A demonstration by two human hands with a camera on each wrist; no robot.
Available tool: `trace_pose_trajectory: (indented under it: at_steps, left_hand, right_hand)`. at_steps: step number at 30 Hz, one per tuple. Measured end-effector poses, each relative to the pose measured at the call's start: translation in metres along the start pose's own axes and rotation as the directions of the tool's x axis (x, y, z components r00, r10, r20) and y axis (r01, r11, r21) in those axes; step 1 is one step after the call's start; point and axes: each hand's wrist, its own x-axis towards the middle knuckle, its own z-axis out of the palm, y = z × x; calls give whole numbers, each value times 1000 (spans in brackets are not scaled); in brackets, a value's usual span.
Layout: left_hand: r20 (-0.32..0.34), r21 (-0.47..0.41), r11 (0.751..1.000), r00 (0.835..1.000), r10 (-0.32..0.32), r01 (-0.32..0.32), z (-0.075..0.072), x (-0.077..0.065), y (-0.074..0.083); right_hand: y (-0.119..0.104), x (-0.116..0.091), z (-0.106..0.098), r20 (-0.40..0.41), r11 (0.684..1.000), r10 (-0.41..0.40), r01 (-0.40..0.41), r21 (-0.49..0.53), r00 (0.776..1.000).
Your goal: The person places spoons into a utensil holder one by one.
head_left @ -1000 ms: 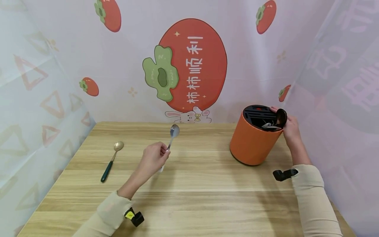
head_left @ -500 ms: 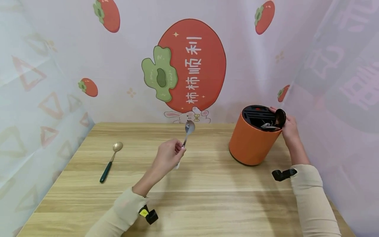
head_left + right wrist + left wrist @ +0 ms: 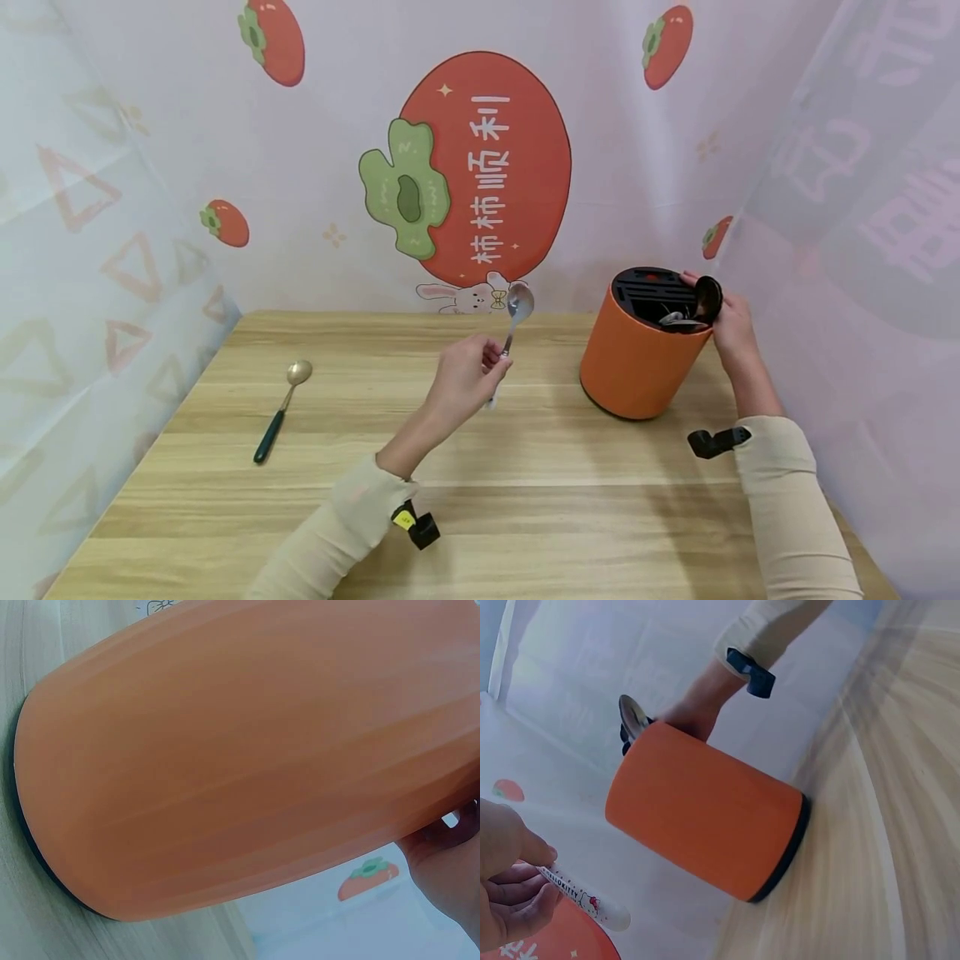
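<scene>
My left hand [image 3: 467, 377] pinches a spoon [image 3: 520, 302] by its handle, bowl up, above the table left of an orange utensil holder. The left wrist view shows the spoon's white printed handle [image 3: 592, 901] below the fingers. On the right stands the cylindrical utensil holder [image 3: 637, 367], with a slotted black top. My right hand [image 3: 733, 329] holds it around the upper right side; part of the fingers is hidden behind the rim. A dark ladle-like bowl [image 3: 708, 298] and some metal utensils [image 3: 678, 318] stick out of its opening. The right wrist view is mostly filled by the holder's side [image 3: 240, 765].
A second spoon [image 3: 298, 372], with a dark green handle, lies on the wooden table [image 3: 525, 533] at the left. Printed cloth [image 3: 615, 233] hangs behind the table and along both sides.
My left hand has carried the spoon to the right, toward the utensil holder, and slightly up. The right hand and the holder stay in place.
</scene>
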Motion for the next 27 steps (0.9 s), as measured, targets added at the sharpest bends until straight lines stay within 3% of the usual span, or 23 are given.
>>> trace_pose_trajectory:
  at_steps: [6,11,18,27]
  left_hand:
    - [9,-44,999,1000,21,-21,10,15,20]
    - [6,-61,996,998,62,-62,18,26,33]
    - [21,-97,987,991,130,-128,25,47,47]
    - [-3,-138,962,971,237,-235,39,80,64]
  right_hand:
    - [15,7,-5,10,1000,6,-6,-28,1000]
    - [28,12,-7,3,999,-31,31,28,1000]
    - [0,3,-1,26,998,32,-31,-50,999]
    - [1,2,0,27,999,1,0,-46,1000]
